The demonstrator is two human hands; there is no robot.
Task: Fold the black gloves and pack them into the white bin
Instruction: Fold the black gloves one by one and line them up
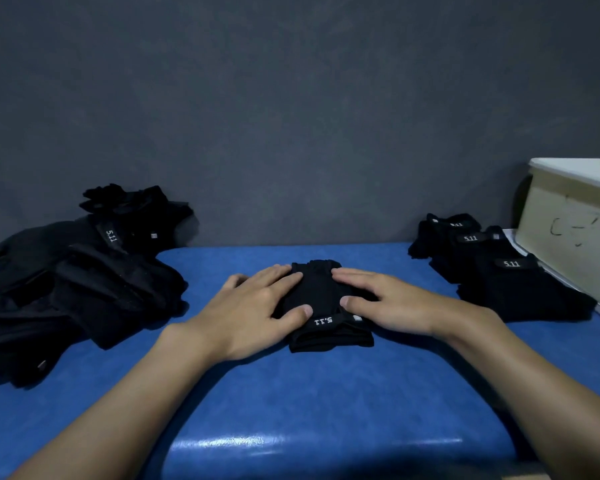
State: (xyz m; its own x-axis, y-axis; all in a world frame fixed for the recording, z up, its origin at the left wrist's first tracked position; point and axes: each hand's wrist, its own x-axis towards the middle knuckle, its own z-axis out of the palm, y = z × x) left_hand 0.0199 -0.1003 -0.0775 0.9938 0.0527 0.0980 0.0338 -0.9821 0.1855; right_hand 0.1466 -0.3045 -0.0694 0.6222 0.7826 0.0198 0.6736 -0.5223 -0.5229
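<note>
A folded black glove (321, 292) with a "5.11" cuff label lies in the middle of the blue table (326, 393). My left hand (257, 310) presses flat on its left side, fingers straight. My right hand (388, 303) presses flat on its right side, thumb near the cuff. A loose heap of unfolded black gloves (73, 289) lies at the left. A row of folded black gloves (496, 268) sits at the right. The white bin (575, 216) stands at the far right edge; its inside is hidden.
A dark grey wall (291, 116) rises right behind the table. The blue surface reaches toward me between my forearms. The bin stands close against the row of folded gloves.
</note>
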